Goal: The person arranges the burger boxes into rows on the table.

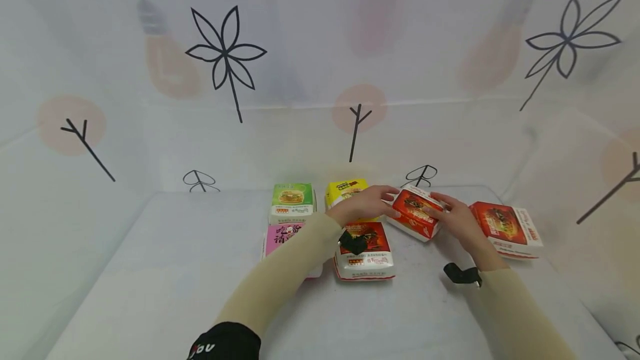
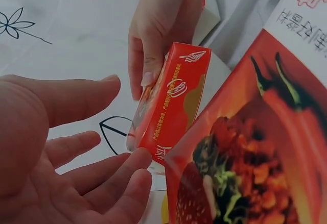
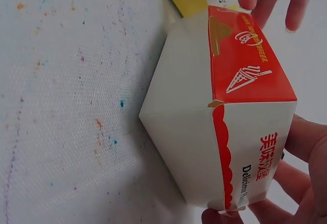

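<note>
My right hand point(image 1: 462, 225) grips a red and white burger box point(image 1: 416, 214), tilted above the white table. Its fingers and thumb are at the box's side in the right wrist view, where white lower walls and a red flap show. On the box's other side is my left hand point(image 1: 367, 203), its fingers loosely spread and thumb apart, fingertips right by the red side panel point(image 2: 176, 96). Below the left wrist lies another red and white burger box point(image 1: 365, 263). A yellow burger box point(image 1: 345, 188) stands behind the left hand, partly hidden by it.
A green burger box point(image 1: 292, 201) stands at the back left, with a pink one point(image 1: 280, 238) in front, partly covered by my left sleeve. Another red burger box point(image 1: 505, 226) lies at the right. A patterned white cloth point(image 1: 300, 143) hangs behind the table point(image 1: 175, 271).
</note>
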Available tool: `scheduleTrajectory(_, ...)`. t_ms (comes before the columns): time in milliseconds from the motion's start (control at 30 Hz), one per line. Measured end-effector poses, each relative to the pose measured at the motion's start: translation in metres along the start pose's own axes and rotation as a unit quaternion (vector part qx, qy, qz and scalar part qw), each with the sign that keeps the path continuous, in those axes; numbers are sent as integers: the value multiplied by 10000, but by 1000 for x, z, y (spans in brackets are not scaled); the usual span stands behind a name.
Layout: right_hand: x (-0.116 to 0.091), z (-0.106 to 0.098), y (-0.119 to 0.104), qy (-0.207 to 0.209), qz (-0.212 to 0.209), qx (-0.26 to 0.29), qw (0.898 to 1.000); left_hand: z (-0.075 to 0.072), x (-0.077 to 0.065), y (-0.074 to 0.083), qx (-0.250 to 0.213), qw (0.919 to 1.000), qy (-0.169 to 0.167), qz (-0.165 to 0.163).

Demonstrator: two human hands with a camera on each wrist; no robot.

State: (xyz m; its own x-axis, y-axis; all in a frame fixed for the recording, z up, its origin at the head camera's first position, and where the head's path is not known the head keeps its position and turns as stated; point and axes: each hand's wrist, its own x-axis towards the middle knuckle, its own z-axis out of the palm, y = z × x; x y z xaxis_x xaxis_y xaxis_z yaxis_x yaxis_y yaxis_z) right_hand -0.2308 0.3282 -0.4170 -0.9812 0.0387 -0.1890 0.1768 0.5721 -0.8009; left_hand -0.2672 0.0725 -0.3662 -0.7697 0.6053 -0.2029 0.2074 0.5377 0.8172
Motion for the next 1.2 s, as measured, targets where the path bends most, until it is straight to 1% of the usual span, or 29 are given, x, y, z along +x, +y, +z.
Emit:
scheduleTrajectory(133, 1, 0, 0, 32, -2, 12, 10000, 1, 1, 1, -153, 9998, -75, -33)
scheduleTrajectory(300, -2, 0, 1, 58, 13, -43, 10000, 2, 3, 1, -290, 9995, -63, -45)
scheduleTrajectory(500, -7, -1, 4, 34, -44, -175, 9998, 4, 5, 2, -247, 9996, 72, -95)
scheduleTrajectory(667, -15, 0, 8, -3, -47, -31, 10000, 7, 10, 1, -233, 9994, 234, -71)
scheduleTrajectory(733, -20, 0, 8, 48, -37, 20, 10000, 10, 13, 1, -98, 9993, 362, -65)
scheduleTrajectory(833, -24, 1, 8, 189, 35, 100, 9998, 15, 16, 4, 236, 9980, 586, -25)
scheduleTrajectory(967, -29, 2, 8, 355, 25, 118, 9993, 22, 22, 10, 770, 9937, 814, 13)
scheduleTrajectory(1067, -32, 3, 8, 439, -5, 58, 9990, 27, 26, 13, 1075, 9901, 893, -125)
scheduleTrajectory(1200, -35, 3, 9, 479, -54, -47, 9988, 29, 26, 14, 1190, 9877, 952, -339)
